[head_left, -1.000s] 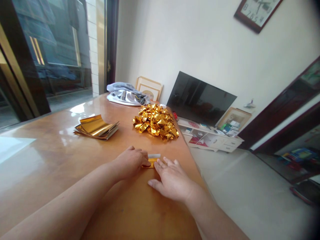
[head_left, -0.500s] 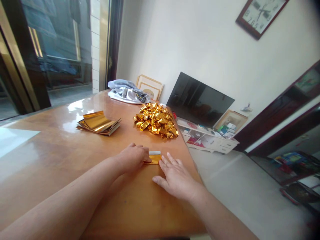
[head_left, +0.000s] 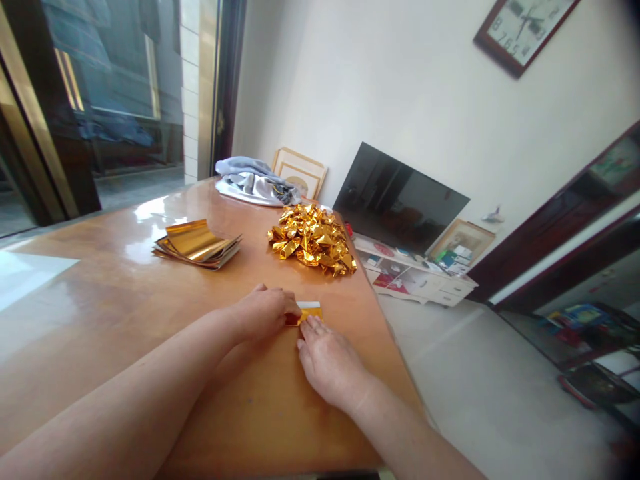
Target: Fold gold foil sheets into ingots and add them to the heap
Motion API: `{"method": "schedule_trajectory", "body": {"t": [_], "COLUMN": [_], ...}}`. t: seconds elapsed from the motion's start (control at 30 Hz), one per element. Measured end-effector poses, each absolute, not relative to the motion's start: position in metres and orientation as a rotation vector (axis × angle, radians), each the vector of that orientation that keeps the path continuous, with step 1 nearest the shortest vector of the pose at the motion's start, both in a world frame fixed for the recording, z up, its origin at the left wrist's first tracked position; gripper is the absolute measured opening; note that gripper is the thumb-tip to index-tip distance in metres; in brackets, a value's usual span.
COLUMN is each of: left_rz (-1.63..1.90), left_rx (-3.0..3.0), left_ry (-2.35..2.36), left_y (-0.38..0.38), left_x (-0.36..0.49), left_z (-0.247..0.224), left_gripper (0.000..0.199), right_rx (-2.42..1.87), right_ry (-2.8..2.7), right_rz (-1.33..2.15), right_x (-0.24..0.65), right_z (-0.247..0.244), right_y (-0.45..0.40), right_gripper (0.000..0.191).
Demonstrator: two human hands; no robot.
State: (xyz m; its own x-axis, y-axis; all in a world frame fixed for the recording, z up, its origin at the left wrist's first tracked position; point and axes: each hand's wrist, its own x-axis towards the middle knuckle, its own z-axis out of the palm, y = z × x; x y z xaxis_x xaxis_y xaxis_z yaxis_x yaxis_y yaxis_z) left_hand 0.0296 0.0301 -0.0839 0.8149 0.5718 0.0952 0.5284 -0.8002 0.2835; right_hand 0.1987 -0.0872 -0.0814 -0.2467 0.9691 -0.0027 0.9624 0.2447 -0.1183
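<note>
A small folded sheet of gold foil paper (head_left: 313, 311) lies flat on the table, with a whitish strip along its far edge. At its left end, my left hand (head_left: 264, 312) has its fingers curled down, holding the paper against the tabletop. My right hand (head_left: 331, 363) rests palm down, fingers stretched out close together, their tips pressing on the near edge of the paper and covering part of it. Beyond my hands sits a heap of folded gold foil pieces (head_left: 314, 241). A stack of flat gold foil sheets (head_left: 196, 245) stands farther left.
The glossy wooden table (head_left: 120, 320) ends in an edge just right of my right arm. Folded grey-blue cloth (head_left: 253, 180) and a picture frame (head_left: 300, 172) are at its far end. A white sheet (head_left: 30, 277) lies at far left. Past the edge stands a television (head_left: 400, 197).
My right hand has moved left from beside the paper's right end onto its near edge, and its spread fingers have come together. My left hand stays at the left end.
</note>
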Motion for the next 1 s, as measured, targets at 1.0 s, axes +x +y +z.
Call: {"method": "schedule_trajectory", "body": {"t": [1.0], "left_rz": [0.317], "left_rx": [2.496], "left_ry": [0.825], "left_y": [0.048], "left_x": [0.023], "left_z": [-0.096], "left_gripper": [0.024], "right_rx": [-1.909], "right_ry": [-2.460], "right_rz": [0.210], "right_x": [0.187], "right_z": [-0.064], "right_y": [-0.098], "right_gripper": [0.092]}}
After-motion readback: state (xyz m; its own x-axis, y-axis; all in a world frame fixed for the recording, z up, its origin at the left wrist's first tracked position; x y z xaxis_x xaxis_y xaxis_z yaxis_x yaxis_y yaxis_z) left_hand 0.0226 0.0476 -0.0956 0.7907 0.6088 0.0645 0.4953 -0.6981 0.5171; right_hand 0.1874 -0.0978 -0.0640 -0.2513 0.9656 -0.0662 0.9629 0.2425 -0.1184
